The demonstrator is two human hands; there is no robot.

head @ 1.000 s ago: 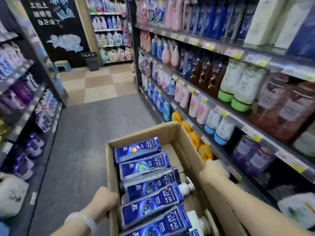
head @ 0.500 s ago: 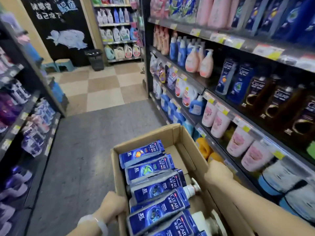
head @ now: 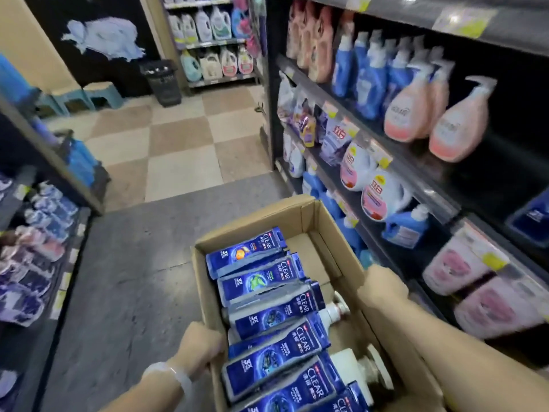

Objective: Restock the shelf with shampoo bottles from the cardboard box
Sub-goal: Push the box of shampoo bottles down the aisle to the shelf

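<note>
- The box (head: 323, 233) rides open-topped at waist height in the aisle, a hand on each long side, so it stays level and the load cannot slide out.
- The bottles (head: 276, 319) lie flat inside in a row along the left wall, blue CLEAR labels up, pump heads pointing right; lying down, they cannot topple while carried.
- The far right part of the box floor is bare, so I judge some stock may already be gone, or the box was never full.
- The left hand (head: 202, 343) grips the left wall near its near end, fingers curled over the rim; a pale band sits on the wrist.
- The right hand (head: 383, 286) clasps the right wall further forward, knuckles up, fingers curled around the rim and hidden inside.
- The shelf (head: 416, 173) runs along the right, just beside the box, carrying pink, blue and white bottles.
- No matching blue CLEAR bottles show on the shelf here, so the right slot is probably elsewhere.
- No bottle has left the box for a hand yet; restocking proper seems not begun.
</note>
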